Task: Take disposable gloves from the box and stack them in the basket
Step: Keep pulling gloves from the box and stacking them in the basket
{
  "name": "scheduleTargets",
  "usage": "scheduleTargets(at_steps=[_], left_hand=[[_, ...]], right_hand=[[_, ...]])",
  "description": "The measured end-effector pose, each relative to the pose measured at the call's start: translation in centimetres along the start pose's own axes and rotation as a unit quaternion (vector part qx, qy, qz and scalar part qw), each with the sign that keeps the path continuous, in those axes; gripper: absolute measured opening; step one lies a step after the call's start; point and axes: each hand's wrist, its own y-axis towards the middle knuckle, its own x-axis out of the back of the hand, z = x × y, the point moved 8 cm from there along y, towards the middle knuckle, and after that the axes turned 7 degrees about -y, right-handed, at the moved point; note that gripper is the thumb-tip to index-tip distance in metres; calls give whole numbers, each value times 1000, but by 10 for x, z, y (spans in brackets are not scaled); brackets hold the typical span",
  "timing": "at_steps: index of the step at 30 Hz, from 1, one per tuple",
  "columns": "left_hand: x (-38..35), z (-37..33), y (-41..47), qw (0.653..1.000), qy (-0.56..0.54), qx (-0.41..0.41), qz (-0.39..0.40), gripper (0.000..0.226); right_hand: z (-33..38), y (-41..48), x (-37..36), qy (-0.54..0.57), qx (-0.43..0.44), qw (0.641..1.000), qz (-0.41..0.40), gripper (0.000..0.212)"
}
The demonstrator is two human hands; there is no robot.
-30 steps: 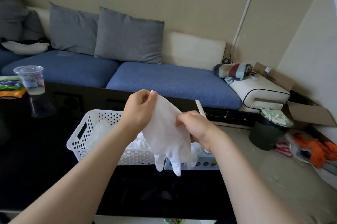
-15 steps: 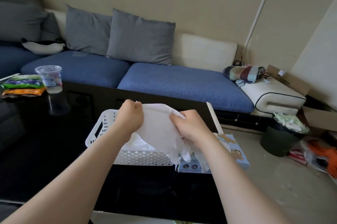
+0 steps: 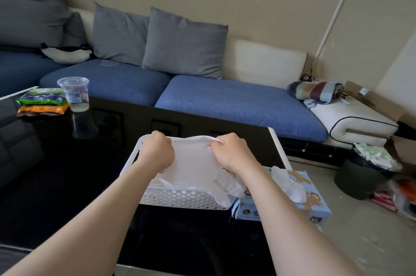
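A white perforated basket (image 3: 180, 200) stands on the black glossy table (image 3: 67, 185). Over it I hold a white disposable glove (image 3: 193, 163) stretched flat by its cuff end. My left hand (image 3: 157, 152) grips the left corner and my right hand (image 3: 231, 154) pinches the right corner. The glove's fingers hang down over the basket's front right rim. More white gloves lie inside the basket beneath it. A light blue glove box (image 3: 315, 212) sits right of the basket, with a glove (image 3: 288, 182) sticking out of its opening.
A clear plastic cup (image 3: 75, 93) and snack packets (image 3: 42, 102) sit at the table's far left. A blue sofa with grey cushions (image 3: 184, 44) runs behind the table. A dark bin (image 3: 360, 176) and clutter stand on the floor at the right.
Both hands have lowered the glove from hanging in the air to lying spread over the basket, and they have moved apart along its cuff. The camera has tilted right and down.
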Motion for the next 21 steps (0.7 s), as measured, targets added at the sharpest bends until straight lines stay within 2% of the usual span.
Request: scheduleTargets(at_steps=[4, 8, 11, 15, 18, 21], left_hand=[[4, 11, 0, 998, 56, 13, 26, 28], [8, 24, 0, 993, 105, 46, 42, 28], [11, 24, -4, 993, 106, 47, 36, 13], [17, 13, -7, 985, 173, -14, -19, 22], [22, -6, -16, 965, 249, -57, -56, 32], [24, -28, -22, 957, 257, -116, -69, 27]], right_hand=[[7, 8, -7, -63, 24, 997, -29, 32], [6, 13, -7, -57, 28, 997, -38, 21], [3, 16, -5, -75, 29, 995, -55, 22], [4, 16, 0, -103, 39, 992, -67, 19], [7, 14, 3, -159, 54, 983, -73, 12], [7, 13, 7, -194, 64, 976, -75, 17]])
